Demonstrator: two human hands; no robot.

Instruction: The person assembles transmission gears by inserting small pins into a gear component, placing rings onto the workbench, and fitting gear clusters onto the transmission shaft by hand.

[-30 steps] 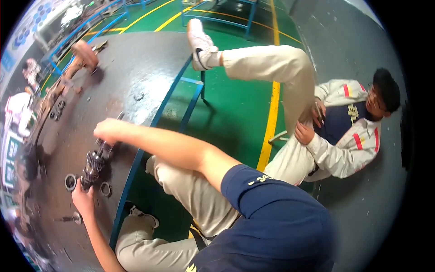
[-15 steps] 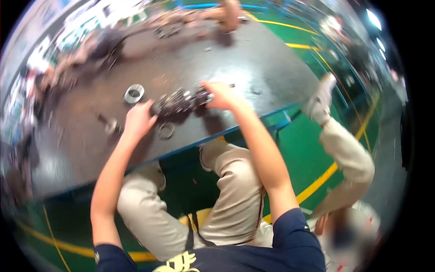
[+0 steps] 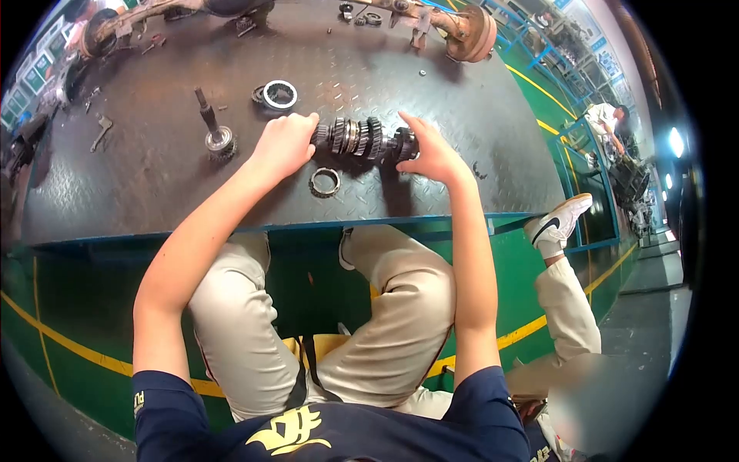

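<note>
A dark gear shaft (image 3: 356, 137) with several toothed gears lies crosswise between my hands over the metal tabletop. My left hand (image 3: 283, 146) is closed around its left end, with the fingertips hidden. At the other end, my right hand (image 3: 433, 154) curves around the last gear, thumb on the near side and one finger raised above it. A loose metal ring (image 3: 325, 182) lies just in front of the shaft. Behind my left hand is a larger bright ring (image 3: 279, 95), overlapping a darker one. A short shaft with a gear (image 3: 219, 138) lies to the left.
The diamond-plate table (image 3: 493, 185) has a blue front edge. A rusty axle with a drum (image 3: 469, 35) runs along the back, near several small gears (image 3: 373, 19). A seated person's shoe (image 3: 560, 223) is by the right corner. Another person (image 3: 604, 123) works farther off.
The view has tilted and sharpened, so the table sits differently in it. My left hand stays on the shaft's left end; my right hand's grip at the other end looks looser, with one finger lifted.
</note>
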